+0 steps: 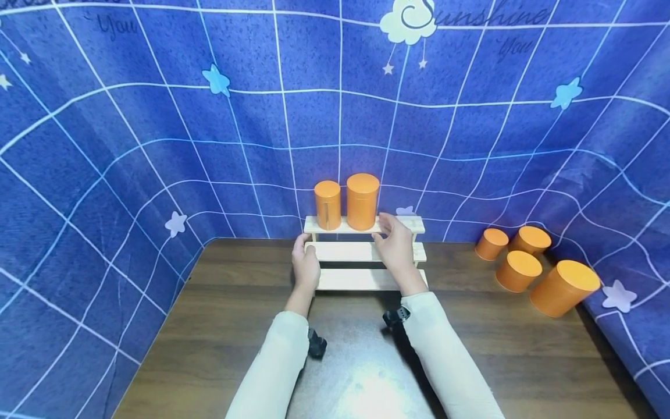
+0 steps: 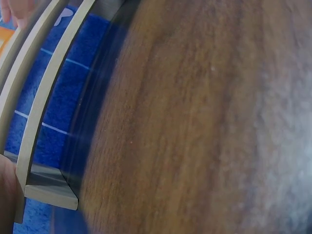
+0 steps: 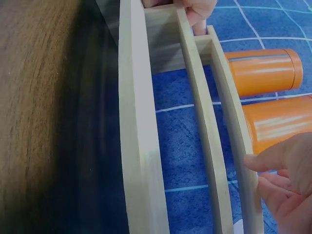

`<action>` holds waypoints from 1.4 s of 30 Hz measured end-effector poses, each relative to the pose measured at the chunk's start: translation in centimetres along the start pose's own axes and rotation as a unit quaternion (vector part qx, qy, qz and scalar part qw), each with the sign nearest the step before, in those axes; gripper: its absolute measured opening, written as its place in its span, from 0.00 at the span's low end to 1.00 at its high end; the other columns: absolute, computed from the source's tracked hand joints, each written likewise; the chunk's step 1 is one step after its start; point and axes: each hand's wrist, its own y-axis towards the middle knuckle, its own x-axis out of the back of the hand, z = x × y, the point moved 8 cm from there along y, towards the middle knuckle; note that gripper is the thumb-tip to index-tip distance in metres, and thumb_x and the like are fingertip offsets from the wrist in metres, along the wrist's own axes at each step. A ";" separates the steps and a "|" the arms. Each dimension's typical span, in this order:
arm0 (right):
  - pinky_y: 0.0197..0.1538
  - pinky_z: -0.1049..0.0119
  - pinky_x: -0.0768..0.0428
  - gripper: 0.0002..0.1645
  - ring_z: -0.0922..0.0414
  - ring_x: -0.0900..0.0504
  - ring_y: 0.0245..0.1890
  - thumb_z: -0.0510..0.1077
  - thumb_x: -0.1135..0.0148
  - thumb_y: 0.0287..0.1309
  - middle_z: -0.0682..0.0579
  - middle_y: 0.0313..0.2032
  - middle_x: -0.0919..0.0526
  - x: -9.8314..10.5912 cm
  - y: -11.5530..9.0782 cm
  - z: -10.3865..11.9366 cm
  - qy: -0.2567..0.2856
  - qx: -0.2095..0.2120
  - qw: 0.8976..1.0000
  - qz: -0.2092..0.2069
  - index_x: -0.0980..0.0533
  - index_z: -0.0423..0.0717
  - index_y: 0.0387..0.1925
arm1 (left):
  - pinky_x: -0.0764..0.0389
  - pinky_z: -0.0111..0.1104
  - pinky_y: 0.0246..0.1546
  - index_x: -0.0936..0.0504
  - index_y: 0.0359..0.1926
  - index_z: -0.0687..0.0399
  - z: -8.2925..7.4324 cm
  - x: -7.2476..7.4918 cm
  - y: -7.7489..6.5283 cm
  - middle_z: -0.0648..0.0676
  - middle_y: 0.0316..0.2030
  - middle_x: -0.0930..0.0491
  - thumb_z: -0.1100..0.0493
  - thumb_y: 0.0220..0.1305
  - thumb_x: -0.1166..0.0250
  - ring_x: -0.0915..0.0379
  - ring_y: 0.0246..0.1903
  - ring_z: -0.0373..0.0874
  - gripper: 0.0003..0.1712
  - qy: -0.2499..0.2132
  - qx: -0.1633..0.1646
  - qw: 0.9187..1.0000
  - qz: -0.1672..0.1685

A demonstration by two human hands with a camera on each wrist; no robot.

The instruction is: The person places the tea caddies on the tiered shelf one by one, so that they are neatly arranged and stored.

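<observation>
A pale wooden three-tier shelf [image 1: 361,280] stands on the table against the blue cloth. On its top tier are two orange canisters: a narrower canister [image 1: 328,206] at the left and a taller, wider canister [image 1: 362,203] beside it. My left hand [image 1: 306,265] grips the shelf's left end, with the thumb toward the front. Just right of the wide canister, my right hand [image 1: 395,241] holds the top tier's front edge between thumb and bent fingers. The right wrist view shows the right thumb [image 3: 268,158] on that edge, close to the wide canister.
At the table's right are a small canister [image 1: 491,244], two middle-sized canisters [image 1: 530,240] and a large canister [image 1: 562,291]. The blue patterned cloth [image 1: 251,145] rises behind and at both sides. Bright glare lies on the front of the brown table [image 1: 209,326].
</observation>
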 end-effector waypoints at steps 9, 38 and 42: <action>0.71 0.51 0.21 0.37 0.39 0.19 0.67 0.30 0.32 0.61 0.32 0.66 0.21 -0.1 -1.4 0.6 0.006 0.029 0.999 0.045 0.30 0.33 0.71 | 0.35 0.51 0.77 0.23 0.63 0.64 0.2 0.0 0.1 0.64 0.67 0.22 0.69 0.70 0.51 0.32 0.73 0.54 0.23 0.024 -0.009 1.000 0.002; 0.67 0.40 0.23 0.29 0.37 0.19 0.61 0.40 0.30 0.63 0.34 0.61 0.17 9.2 -4.1 -0.5 -0.129 0.042 0.990 0.027 0.23 0.37 0.65 | 0.37 0.51 0.78 0.23 0.61 0.65 0.4 -0.3 0.2 0.64 0.67 0.23 0.70 0.71 0.52 0.34 0.74 0.54 0.22 0.009 -0.010 1.000 0.003; 0.69 0.38 0.25 0.29 0.35 0.22 0.66 0.40 0.32 0.65 0.33 0.63 0.19 10.4 -3.8 -1.6 -0.150 0.025 0.988 0.025 0.24 0.37 0.66 | 0.37 0.51 0.78 0.23 0.61 0.65 0.3 -0.1 0.2 0.64 0.67 0.22 0.70 0.71 0.52 0.33 0.73 0.54 0.22 0.016 -0.014 1.000 -0.002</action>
